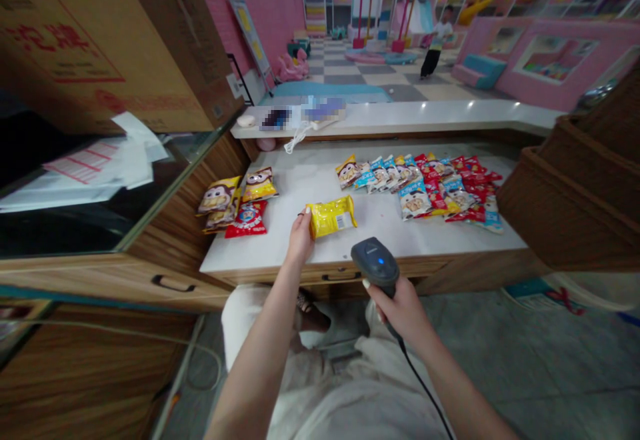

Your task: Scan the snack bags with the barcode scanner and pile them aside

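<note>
My left hand (301, 235) grips the left end of a yellow snack packet (332, 217), its barcode side facing up over the white desk (295, 187). Closed around the handle of a dark barcode scanner (375, 261) is my right hand (400, 307). A blue light glows on the scanner's top, and a black cable trails down from it. The scanner's head is just right of and nearer to me than the packet, apart from it. To the left lie a red packet (247, 219) and several yellow monkey-face packets (219, 199).
Several blue, red and yellow snack packets (414, 197) lie in a spread pile at the right. A large cardboard box (100, 47) and papers (100, 167) rest on the left counter. A brown wicker basket (575, 193) stands right. A person (436, 43) is in the play area beyond.
</note>
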{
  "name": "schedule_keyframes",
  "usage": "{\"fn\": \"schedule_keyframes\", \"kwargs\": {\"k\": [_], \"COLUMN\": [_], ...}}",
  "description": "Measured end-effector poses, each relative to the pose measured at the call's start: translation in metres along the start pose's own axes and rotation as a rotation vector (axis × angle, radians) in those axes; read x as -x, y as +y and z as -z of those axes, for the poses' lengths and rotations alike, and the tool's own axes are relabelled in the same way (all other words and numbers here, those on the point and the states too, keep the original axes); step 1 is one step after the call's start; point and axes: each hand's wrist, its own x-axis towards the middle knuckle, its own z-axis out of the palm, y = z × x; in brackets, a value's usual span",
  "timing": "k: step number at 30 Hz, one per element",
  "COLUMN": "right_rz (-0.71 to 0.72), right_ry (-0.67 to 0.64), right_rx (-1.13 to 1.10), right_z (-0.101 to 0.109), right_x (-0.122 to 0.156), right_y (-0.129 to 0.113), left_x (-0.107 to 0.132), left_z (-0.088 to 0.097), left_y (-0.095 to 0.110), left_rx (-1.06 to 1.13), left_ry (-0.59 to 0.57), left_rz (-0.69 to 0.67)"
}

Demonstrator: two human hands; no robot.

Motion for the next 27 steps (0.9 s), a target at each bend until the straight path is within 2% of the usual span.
{"fn": "schedule_keyframes", "kwargs": {"k": [7, 16, 21, 24, 27], "right_rz": [0.036, -0.006, -0.018, -0.015, -0.008], "right_ry": [-0.029, -0.012, -0.004, 0.007, -0.003], "right_rx": [0.034, -0.005, -0.026, -0.008, 0.01], "right_z": [-0.002, -0.001, 0.001, 0.004, 0.007], "right_x": [0.001, 0.002, 0.004, 0.004, 0.002], "right_y": [0.001, 0.002, -0.001, -0.001, 0.004], "left_x": [0.0, 0.004, 0.004, -0.001, -0.011], "left_z": [-0.002, -0.007, -0.008, -0.007, -0.003], "left_y": [-0.001, 0.005, 0.007, 0.016, 0.039], "left_rx": [-0.036, -0.025, -0.028, -0.084, -0.225], "left_ry": [0.046, 0.062, 0.015, 0.008, 0.043], "left_rz": [-0.012, 0.003, 0.014, -0.037, -0.177]}}
